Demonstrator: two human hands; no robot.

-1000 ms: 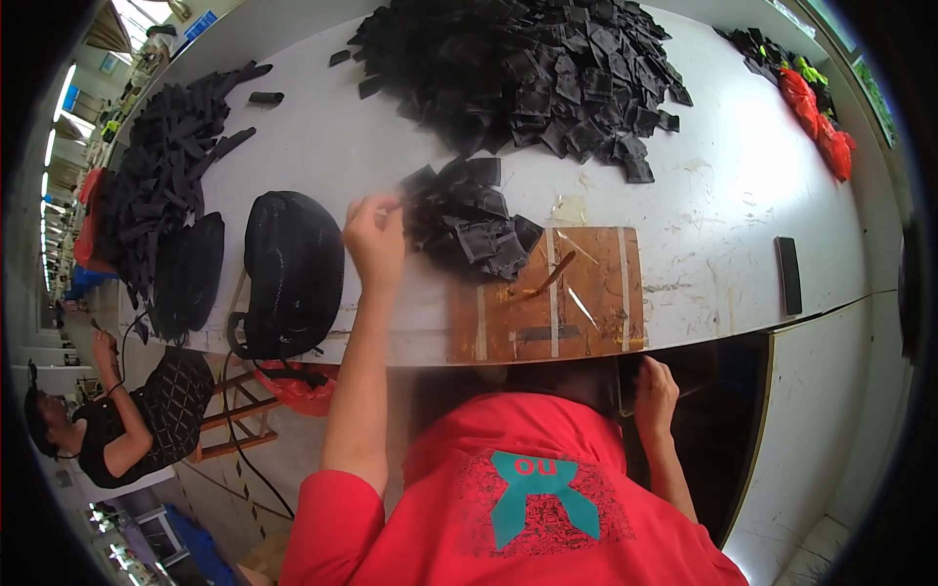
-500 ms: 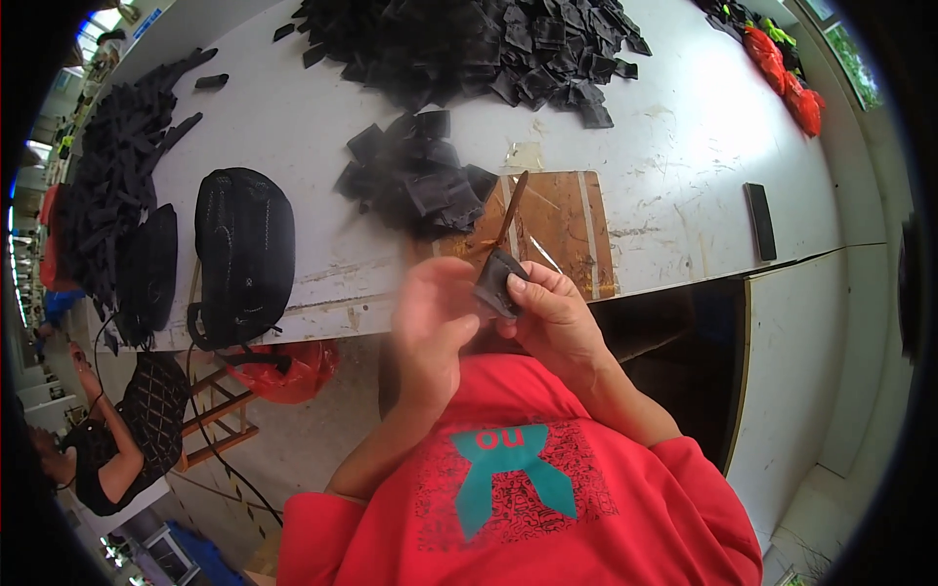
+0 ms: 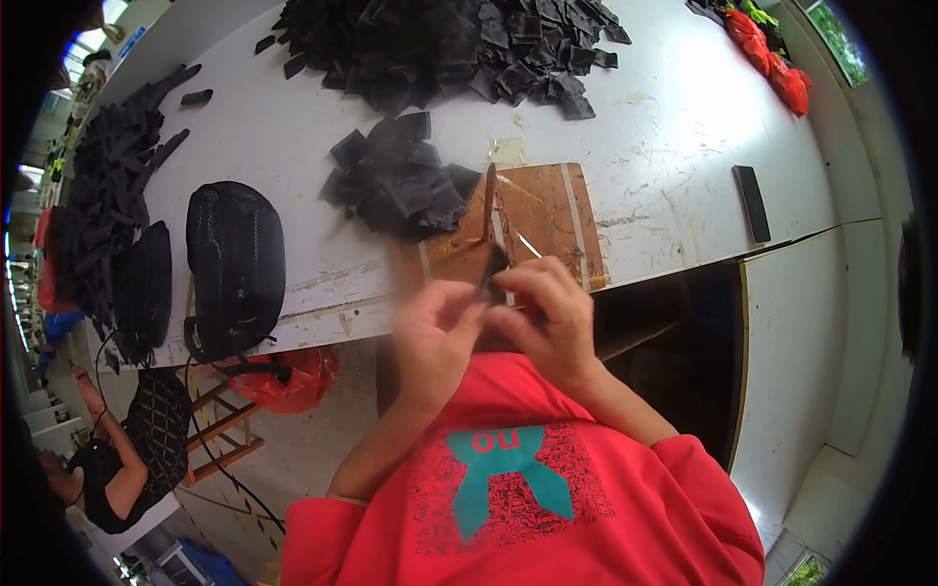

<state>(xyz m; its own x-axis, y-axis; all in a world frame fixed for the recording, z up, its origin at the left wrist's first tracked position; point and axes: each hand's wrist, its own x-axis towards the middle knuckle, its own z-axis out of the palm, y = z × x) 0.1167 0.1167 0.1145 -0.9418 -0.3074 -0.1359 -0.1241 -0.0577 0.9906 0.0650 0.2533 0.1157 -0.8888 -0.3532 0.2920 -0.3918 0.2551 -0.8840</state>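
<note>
At the far left edge of the white worktable [image 3: 293, 127] lies a heap of long black fabric strips [image 3: 107, 215], and just beside it a flat black oval pouch [image 3: 147, 288]. Right of that rests a black mesh bag with a cord [image 3: 234, 269], near the table's near edge. Below the table edge a red plastic bag [image 3: 288, 376] hangs or sits; which one cannot be told.

Further right, a small pile of black fabric squares [image 3: 396, 186] touches the left side of a worn brown wooden board [image 3: 547, 220]. A much larger spread of black cut pieces [image 3: 440, 44] lies at the far side.

The left hand [image 3: 435, 337] is raised in front of the chest, fingers curled, pinching the left side of a small black fabric piece [image 3: 493, 269]. The right hand [image 3: 547, 313] meets it, thumb and forefinger closed on the same piece, so it sits between both grips, just near of the board. Both forearms rise from the red shirt [image 3: 547, 498].

At the right lies a slim black bar [image 3: 750, 203], well apart.
</note>
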